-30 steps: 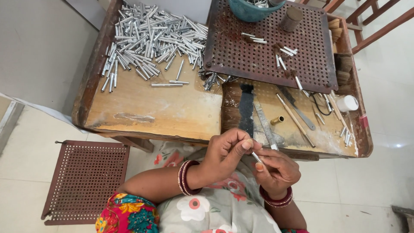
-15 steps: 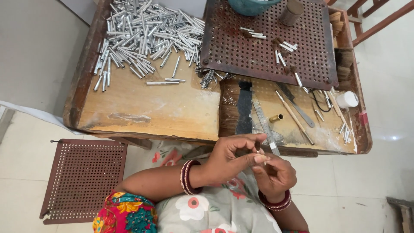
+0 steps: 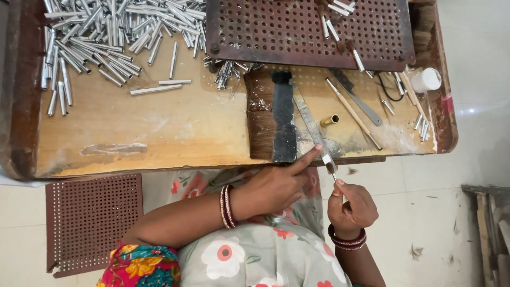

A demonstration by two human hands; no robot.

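Metal tube (image 3: 330, 162) pinched by left hand (image 3: 276, 186), filed at table's (image 3: 159, 138) five o'clock edge; right hand (image 3: 351, 206) grips a thin tool, needing steady strokes.

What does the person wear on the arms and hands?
Both forearms are bare. The left wrist carries a stack of dark red bangles with thin pale ones between them, and the right wrist carries a similar dark red stack. A bright floral sleeve in pink, yellow and green covers the left upper arm. I see no rings or gloves.
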